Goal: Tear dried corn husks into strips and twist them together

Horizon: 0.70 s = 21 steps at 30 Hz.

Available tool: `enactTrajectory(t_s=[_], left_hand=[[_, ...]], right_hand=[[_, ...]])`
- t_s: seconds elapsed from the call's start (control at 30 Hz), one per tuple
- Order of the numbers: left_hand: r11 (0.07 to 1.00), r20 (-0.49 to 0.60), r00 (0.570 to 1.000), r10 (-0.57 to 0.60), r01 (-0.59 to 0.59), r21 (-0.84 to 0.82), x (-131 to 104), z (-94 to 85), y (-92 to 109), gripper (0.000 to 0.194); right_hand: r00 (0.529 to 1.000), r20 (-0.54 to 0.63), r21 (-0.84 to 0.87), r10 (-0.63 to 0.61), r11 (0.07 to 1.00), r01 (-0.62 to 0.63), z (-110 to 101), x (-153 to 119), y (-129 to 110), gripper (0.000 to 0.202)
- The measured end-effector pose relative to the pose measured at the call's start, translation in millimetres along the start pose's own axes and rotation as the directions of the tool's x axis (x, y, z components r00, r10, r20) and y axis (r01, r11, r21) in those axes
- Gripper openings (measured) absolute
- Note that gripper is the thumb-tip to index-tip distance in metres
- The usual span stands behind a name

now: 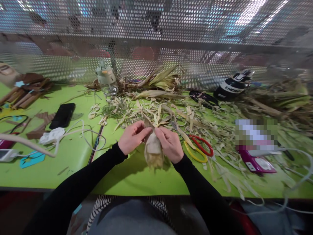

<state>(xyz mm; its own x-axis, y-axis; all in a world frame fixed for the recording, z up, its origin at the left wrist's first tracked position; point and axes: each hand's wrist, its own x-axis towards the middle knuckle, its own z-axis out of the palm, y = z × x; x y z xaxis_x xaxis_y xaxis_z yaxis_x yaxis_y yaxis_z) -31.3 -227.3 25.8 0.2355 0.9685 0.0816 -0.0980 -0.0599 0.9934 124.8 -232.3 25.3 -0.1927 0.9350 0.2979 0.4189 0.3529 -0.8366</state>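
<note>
A pale bundle of corn husk hangs between my hands, above the green table near its front edge. On its upper left side, my left hand pinches the husk with thumb and fingertips. My right hand grips the top of the same bundle from the right, its fingers curled. Loose husk ends stick up above the fingertips. Scissors with red and yellow handles lie just right of my right hand, their blades partly under husk strips. Shredded husk strips are scattered behind the hands.
Larger husks lie at the back by a perforated metal screen. A clear bottle, a black bottle, a phone, white cables and a magenta power strip surround the work area on the green table.
</note>
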Motion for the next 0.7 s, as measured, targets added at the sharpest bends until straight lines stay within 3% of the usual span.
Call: enactTrajectory(t_s=[0.1, 0.2, 0.3, 0.43, 0.57, 0.7], left_hand=[[1.0, 0.032, 0.999, -0.021, 0.021, -0.008, 0.0, -0.9, -0.4, 0.027], [0.996, 0.037, 0.998, -0.045, 0.042, 0.08, -0.7, -1.1, 0.3, 0.026], [0.99, 0.017, 0.999, -0.034, 0.032, 0.139, -1.6, 0.0, 1.4, 0.026], [0.995, 0.016, 1.0, -0.021, 0.02, 0.101, -1.8, 1.9, 1.4, 0.027], [0.977, 0.022, 1.0, -0.005, 0.001, 0.211, -2.3, 1.7, -0.7, 0.029], [0.962, 0.058, 0.998, -0.018, 0.001, 0.273, -3.2, 1.5, -1.8, 0.025]], right_hand=[[0.998, -0.066, -0.009, -0.018, 1.0, 0.017, 2.1, -0.5, -0.8, 0.032], [0.997, -0.061, -0.009, -0.051, 0.999, 0.051, 2.4, 0.6, 0.4, 0.018], [0.992, -0.091, -0.075, -0.086, 0.994, 0.08, 4.6, 0.5, 2.3, 0.017], [0.982, -0.154, -0.105, -0.11, 0.99, 0.094, 9.6, -1.2, 4.7, 0.014], [0.988, -0.11, -0.056, -0.108, 0.993, 0.103, 8.8, -0.9, 3.8, 0.011], [0.982, -0.071, -0.13, -0.175, 0.978, 0.165, 5.0, 0.1, 1.4, 0.012]])
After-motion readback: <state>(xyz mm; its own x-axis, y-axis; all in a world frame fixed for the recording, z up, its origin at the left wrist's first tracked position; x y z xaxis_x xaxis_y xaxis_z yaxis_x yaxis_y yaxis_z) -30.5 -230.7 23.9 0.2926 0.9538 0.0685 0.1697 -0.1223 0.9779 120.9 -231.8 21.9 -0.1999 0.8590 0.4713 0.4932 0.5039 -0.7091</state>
